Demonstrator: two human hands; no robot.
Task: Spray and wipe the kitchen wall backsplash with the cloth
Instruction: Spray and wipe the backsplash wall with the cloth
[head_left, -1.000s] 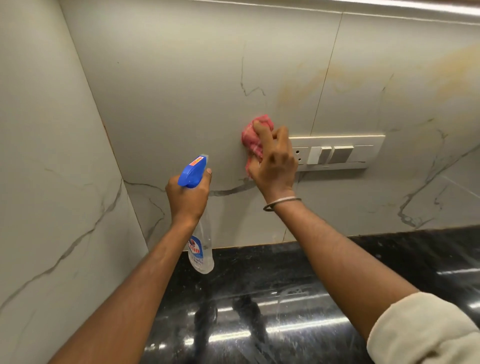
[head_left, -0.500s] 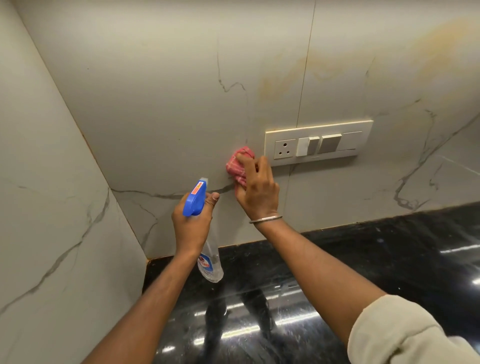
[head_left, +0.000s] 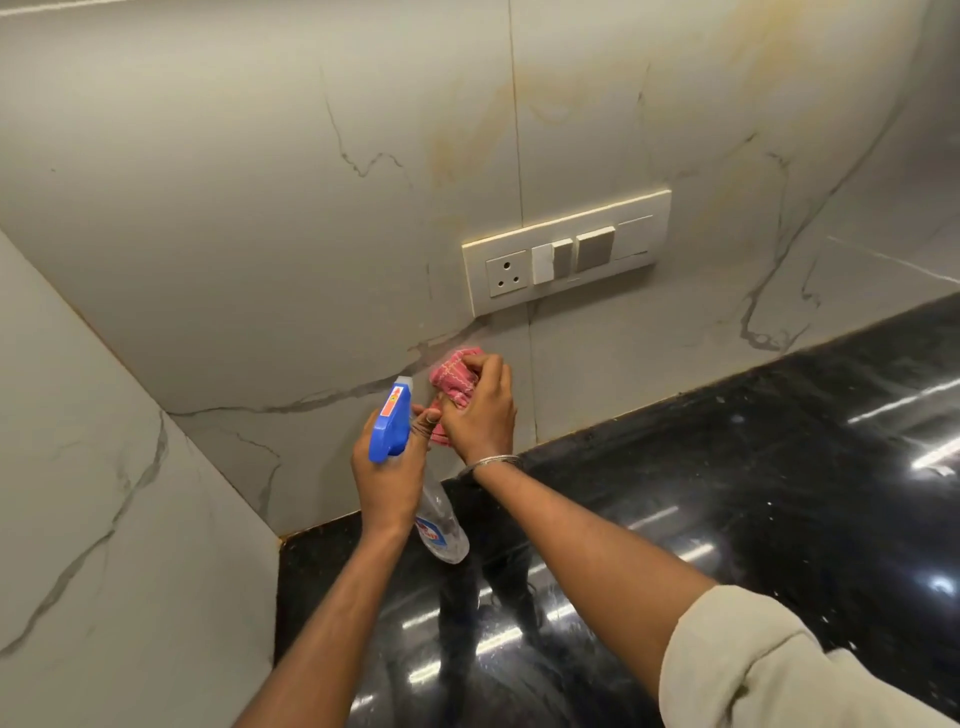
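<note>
Right hand (head_left: 480, 410), grip clamped on bunched pink cloth (head_left: 453, 382), presses it to grey marble-look backsplash (head_left: 260, 234) at frame centre, below white switch plate (head_left: 566, 252). Left hand (head_left: 389, 478) grips clear spray bottle with blue trigger head (head_left: 395, 421) above black glossy table (head_left: 727, 493). Judgement: wiping midway; yellowish stains at upper centre not yet cleaned.

glossy black stone countertop (head_left: 727, 493), woven cloth (head_left: 454, 382)

A home kitchen: a marble-look tiled backsplash (head_left: 260, 208) meets a polished black stone bench (head_left: 753, 493) in a corner, with a wall socket-and-switch plate (head_left: 566, 252) above it.
</note>
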